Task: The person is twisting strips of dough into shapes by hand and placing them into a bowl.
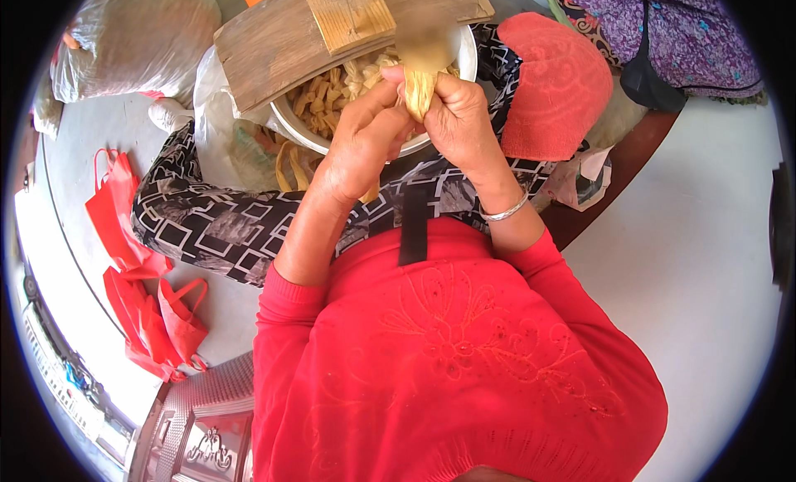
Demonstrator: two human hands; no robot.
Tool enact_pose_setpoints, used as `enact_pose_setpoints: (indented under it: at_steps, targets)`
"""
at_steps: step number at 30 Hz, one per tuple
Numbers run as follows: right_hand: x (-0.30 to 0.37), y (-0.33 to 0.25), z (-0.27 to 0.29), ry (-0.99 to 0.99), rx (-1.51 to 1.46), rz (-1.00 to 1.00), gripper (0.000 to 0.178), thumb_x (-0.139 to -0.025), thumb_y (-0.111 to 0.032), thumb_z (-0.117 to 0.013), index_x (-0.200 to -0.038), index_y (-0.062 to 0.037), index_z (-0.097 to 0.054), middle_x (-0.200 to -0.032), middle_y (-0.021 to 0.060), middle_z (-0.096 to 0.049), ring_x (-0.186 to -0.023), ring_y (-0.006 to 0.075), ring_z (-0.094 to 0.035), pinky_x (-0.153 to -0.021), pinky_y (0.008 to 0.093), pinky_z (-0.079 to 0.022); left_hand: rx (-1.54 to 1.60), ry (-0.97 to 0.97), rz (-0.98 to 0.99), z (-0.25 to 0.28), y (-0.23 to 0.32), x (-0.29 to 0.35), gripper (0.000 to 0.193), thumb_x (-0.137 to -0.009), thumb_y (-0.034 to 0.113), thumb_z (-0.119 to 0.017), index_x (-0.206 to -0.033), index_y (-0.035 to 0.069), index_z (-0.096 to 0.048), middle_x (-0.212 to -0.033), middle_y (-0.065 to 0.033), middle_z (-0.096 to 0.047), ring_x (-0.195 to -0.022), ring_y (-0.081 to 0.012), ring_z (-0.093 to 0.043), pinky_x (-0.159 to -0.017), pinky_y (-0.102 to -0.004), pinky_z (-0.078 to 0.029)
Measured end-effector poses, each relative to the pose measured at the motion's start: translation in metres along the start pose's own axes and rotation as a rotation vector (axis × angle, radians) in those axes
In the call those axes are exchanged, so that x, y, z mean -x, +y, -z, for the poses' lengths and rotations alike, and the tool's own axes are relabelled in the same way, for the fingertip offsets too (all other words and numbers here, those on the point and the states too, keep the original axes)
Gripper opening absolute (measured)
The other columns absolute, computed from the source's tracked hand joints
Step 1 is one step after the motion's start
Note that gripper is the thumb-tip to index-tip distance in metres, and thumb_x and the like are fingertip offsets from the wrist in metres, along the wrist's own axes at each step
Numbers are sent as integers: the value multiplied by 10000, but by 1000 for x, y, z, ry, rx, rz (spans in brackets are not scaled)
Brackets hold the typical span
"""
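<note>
Both of my hands meet over a white-rimmed basin [307, 137], pinching a folded yellow strip [420, 96] between them. The strip looks like ribbon or dried leaf; its kind is unclear. My left hand [365, 142] is closed, thumb and fingers pressed together at the strip's left side. My right hand [461, 121], with a silver bangle at its wrist, grips the right side. Just above the strip the picture is blurred. Many small folded tan pieces [319, 104] fill the basin. Longer yellow strips [292, 168] hang near my left wrist.
A wooden board [274, 46] with a block [352, 21] lies across the basin. A red cloth [555, 88] covers my right knee. Red bags [116, 208] lie on the floor at left. A stuffed plastic sack [145, 38] stands far left; purple patterned fabric [688, 34] is far right.
</note>
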State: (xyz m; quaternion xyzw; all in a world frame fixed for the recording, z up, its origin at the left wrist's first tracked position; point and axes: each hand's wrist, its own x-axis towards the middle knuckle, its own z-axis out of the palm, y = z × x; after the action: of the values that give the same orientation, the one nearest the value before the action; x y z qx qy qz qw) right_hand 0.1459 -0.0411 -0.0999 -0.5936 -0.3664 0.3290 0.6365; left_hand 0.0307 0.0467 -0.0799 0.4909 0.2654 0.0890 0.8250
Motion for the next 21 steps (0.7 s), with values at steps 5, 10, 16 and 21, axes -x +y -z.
enact_pose_setpoints:
  at_steps: [5,10,16,21]
  targets:
    - [-7,14,-3,116,249,208,221,-971,-81,-531,-1132,-13,-665,-904,80,-713,-755,146,-652,-691,263,-521,-1,-17,-67,-1,-6,-6,294,-889,64,-467,-1171,42,-545,-723,53,-448,-566,-20,-352,-488,-189,-274]
    - [-13,22,-3,160,251,285,226,-971,-76,-513,-1130,-2,-657,-977,109,-693,-793,189,-662,-740,275,-517,207,-105,-6,5,-19,-9,155,-918,85,-498,-1048,49,-575,-734,42,-469,-553,-25,-343,-461,-192,-257]
    - [-12,13,-1,145,177,203,154,-934,-55,-559,-1011,15,-673,-976,116,-676,-827,215,-677,-729,297,-527,167,-45,37,7,-34,-9,94,-941,136,-548,-894,57,-567,-660,49,-463,-536,-33,-372,-446,-202,-271]
    - [-2,29,17,22,533,220,89,-890,-30,-608,-902,5,-689,-870,100,-664,-784,198,-642,-699,284,-510,-530,103,-229,16,-48,-4,99,-910,130,-585,-872,40,-600,-703,-27,-601,-559,-164,-538,-516,-278,-417]
